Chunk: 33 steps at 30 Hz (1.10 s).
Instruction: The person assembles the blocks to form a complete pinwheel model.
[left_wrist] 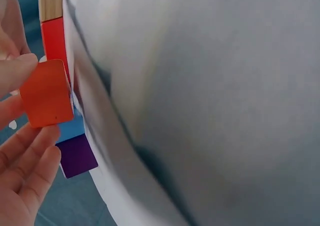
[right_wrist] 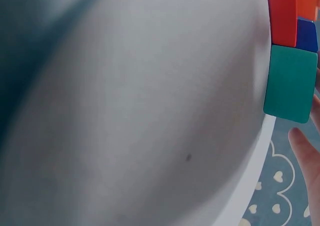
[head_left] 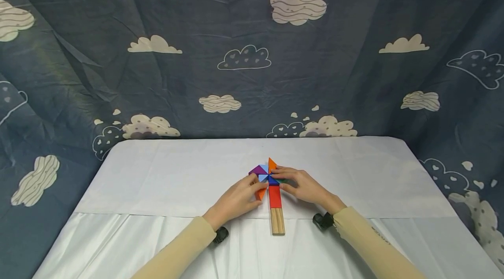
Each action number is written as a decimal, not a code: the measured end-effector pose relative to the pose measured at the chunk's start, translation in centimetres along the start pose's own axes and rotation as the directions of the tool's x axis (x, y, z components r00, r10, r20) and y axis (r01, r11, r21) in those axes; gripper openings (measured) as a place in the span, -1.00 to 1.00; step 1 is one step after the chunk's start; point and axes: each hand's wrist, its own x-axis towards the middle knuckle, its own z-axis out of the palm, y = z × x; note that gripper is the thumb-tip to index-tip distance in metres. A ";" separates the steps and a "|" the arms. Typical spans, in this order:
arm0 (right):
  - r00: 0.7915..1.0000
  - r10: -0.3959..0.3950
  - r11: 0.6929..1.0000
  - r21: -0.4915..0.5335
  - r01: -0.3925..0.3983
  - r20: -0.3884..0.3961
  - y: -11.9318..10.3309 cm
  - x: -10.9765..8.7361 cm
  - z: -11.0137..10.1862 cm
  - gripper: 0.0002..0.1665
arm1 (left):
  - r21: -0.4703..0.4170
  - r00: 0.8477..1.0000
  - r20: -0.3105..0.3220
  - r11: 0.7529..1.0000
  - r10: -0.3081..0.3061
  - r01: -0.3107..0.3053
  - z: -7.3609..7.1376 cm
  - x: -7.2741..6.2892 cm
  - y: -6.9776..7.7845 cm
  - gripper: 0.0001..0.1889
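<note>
Coloured wooden blocks form a pinwheel on the white table, with light blue (head_left: 264, 168), dark blue (head_left: 272, 181) and purple (head_left: 257, 169) pieces and an orange tip (head_left: 271, 164) at the top. Below it, a red block (head_left: 275, 197) and a plain wooden block (head_left: 277, 221) line up like a stem. My left hand (head_left: 238, 196) pinches an orange triangular block (left_wrist: 47, 93) at the pinwheel's lower left. Over the right side, my right hand (head_left: 301, 185) reaches with extended fingers around a green block (right_wrist: 290, 83); its thumb (right_wrist: 300, 141) stands apart from that block.
A white cloth (head_left: 157, 178) covers the table, with a fold line running across it. Behind and beside the table hangs a dark curtain (head_left: 189, 16) with cloud prints. Dark wrist cameras (head_left: 323, 221) sit under both forearms, clad in beige sleeves (head_left: 370, 239).
</note>
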 end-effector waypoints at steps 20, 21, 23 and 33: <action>1.000 -0.009 1.000 -0.003 0.009 -0.003 -0.1 0.0 0.0 -0.59 | 0.089 0.990 0.098 0.990 0.097 -0.105 -1.3 -2.7 -1.3 -0.55; 1.000 -0.008 1.000 -0.002 0.008 -0.001 -0.1 0.0 0.0 -0.59 | 0.084 0.988 0.117 0.991 0.096 -0.106 -1.3 -2.8 -1.4 -0.53; 1.000 -0.007 1.000 -0.001 0.007 0.001 -0.1 -0.1 -0.1 -0.60 | 0.076 0.986 0.140 0.992 0.090 -0.101 -1.3 -3.0 -1.4 -0.49; 1.000 -0.007 1.000 0.005 0.007 0.005 -0.2 0.0 -0.1 -0.59 | 0.094 0.987 0.139 0.991 0.084 -0.097 -0.7 -2.8 -1.1 -0.43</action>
